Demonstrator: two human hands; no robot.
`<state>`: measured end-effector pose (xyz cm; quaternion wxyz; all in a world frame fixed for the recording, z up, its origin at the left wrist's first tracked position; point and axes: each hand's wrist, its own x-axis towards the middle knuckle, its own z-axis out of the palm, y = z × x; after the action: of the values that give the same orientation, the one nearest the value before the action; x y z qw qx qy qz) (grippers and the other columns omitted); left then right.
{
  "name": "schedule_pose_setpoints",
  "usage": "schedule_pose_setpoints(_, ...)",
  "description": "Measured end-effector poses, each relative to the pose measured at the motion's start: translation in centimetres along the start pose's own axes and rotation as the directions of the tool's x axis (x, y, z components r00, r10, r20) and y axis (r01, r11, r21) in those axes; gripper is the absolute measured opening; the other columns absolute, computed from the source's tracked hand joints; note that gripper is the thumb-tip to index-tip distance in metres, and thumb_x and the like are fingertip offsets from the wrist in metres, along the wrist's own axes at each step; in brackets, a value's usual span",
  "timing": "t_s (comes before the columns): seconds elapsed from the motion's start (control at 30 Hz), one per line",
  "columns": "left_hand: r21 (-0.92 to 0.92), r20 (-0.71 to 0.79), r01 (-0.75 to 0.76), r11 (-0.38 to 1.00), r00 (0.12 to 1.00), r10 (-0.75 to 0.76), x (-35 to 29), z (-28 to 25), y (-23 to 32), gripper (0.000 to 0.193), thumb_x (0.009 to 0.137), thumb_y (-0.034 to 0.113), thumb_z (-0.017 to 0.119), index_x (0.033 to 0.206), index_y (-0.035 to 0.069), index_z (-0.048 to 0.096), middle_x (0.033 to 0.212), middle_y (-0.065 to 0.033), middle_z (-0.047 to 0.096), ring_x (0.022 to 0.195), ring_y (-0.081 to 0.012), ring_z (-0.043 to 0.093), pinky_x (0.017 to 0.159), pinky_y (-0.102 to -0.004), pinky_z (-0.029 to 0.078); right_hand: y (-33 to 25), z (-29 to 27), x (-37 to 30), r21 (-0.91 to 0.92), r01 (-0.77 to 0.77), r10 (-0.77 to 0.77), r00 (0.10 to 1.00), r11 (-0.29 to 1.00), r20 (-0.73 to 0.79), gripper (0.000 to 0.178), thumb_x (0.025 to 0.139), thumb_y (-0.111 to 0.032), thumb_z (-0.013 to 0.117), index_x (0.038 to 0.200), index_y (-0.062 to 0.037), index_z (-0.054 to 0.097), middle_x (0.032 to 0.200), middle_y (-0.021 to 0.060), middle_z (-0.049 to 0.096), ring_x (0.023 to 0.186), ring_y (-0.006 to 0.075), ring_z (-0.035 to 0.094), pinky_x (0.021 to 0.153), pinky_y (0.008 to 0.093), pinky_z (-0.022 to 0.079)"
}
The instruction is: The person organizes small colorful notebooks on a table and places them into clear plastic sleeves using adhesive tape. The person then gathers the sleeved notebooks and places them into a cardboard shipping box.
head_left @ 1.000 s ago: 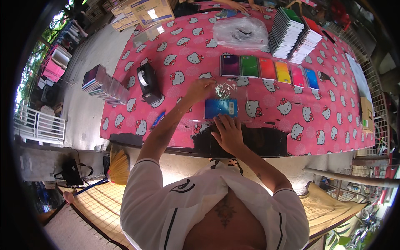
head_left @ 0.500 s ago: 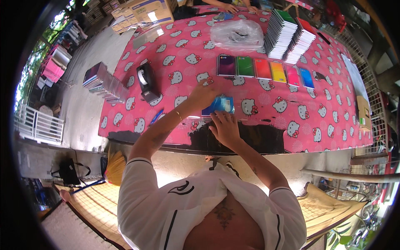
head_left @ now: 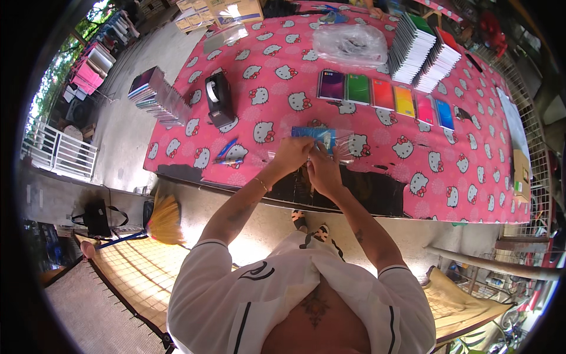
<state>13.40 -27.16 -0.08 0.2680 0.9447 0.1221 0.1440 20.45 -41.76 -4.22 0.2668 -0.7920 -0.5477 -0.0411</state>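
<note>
A blue notebook (head_left: 302,131) lies near the table's front edge, inside or under a clear plastic wrapper (head_left: 349,154) that sticks out to its right. My left hand (head_left: 292,154) is closed in a pinch at the notebook's near side, seemingly on the wrapper's edge. Right beside it, my right hand (head_left: 323,171) has its fingers bent together on the same near edge, fingertips almost touching those of the left. What exactly lies between the fingers is partly hidden.
A black tape dispenser (head_left: 219,105) and a notebook stack (head_left: 154,94) stand left. Beyond my hands lies a row of coloured notebooks (head_left: 357,88). Farther back are a clear plastic bundle (head_left: 349,46) and tall notebook stacks (head_left: 413,50). A blue pen-like item (head_left: 226,151) rests left of my hands.
My left hand has come back from beyond the notebook to its near edge and pinched. My right hand went from lying on the notebook to bent fingers beside the left. The view shifted slightly.
</note>
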Motion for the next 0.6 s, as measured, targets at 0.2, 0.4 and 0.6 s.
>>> schedule_pose_setpoints(0.2,0.280,-0.141,-0.168,0.945,0.967,0.213,-1.6,1.7,-1.1,0.031,0.083,0.004,0.063,0.113,0.000,0.063,0.121,-0.0184,0.066,0.107,-0.0346,0.066,0.083,-0.0407,0.057,-1.3,-3.8,1.3,-0.002,0.041,-0.040,0.983,0.999,-0.178,0.049,0.077,-0.018,0.072,0.123,-0.0068,0.058,0.132,0.0142,0.048,0.123,0.0278,0.049,0.105,0.0495,0.035)
schedule_pose_setpoints(0.4,0.353,-0.111,-0.247,0.902,0.947,0.302,-1.0,-1.4,-3.4,0.034,0.079,0.003,0.062,0.113,0.001,0.063,0.111,-0.0147,0.067,0.104,-0.0326,0.065,0.094,-0.0417,0.052,2.4,-2.2,1.5,-0.410,0.215,-0.272,0.958,0.886,-0.086,0.040,0.080,-0.021,0.070,0.117,-0.0066,0.065,0.106,0.0042,0.061,0.103,0.0195,0.060,0.103,0.0404,0.038)
schedule_pose_setpoints(0.6,0.557,-0.301,0.214,0.802,0.953,-0.045,-5.2,-7.7,-15.0,0.031,0.080,0.005,0.064,0.111,0.002,0.065,0.103,-0.0142,0.068,0.095,-0.0331,0.066,0.086,-0.0418,0.054,2.4,-2.6,1.6,-0.333,0.214,-0.246,0.968,0.918,-0.056,0.044,0.078,-0.024,0.075,0.117,-0.0079,0.066,0.107,0.0022,0.060,0.102,0.0190,0.060,0.098,0.0390,0.040)
